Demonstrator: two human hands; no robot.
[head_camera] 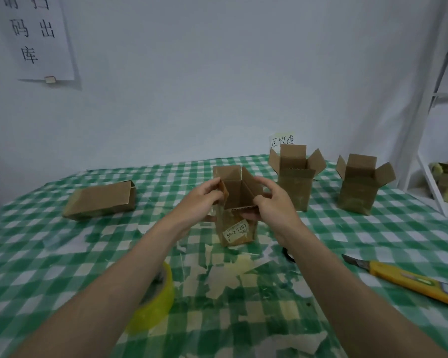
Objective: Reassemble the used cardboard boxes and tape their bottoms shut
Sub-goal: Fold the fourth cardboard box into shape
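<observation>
Yellow tape roll point(155, 303) sits nearest, by the left forearm. Beyond it, both hands grip the upright box point(237, 215) on the checked counter point(62, 254): left hand point(201, 202) pinching one top flap, right hand point(272, 202) fingers clamped on the opposite wall. Its long axis stands vertical; worn, matte cardboard.

dim, cool, even light | soft shadows | wide-angle bowing at edges | slight blur, possibly motion

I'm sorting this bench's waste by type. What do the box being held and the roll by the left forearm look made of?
Held box: matte brown corrugated cardboard, judging by the fluted edge on its near rim; worn, with a paper label. Roll: probably yellow plastic adhesive tape, slightly glossy; its core is hidden by the forearm.
</observation>
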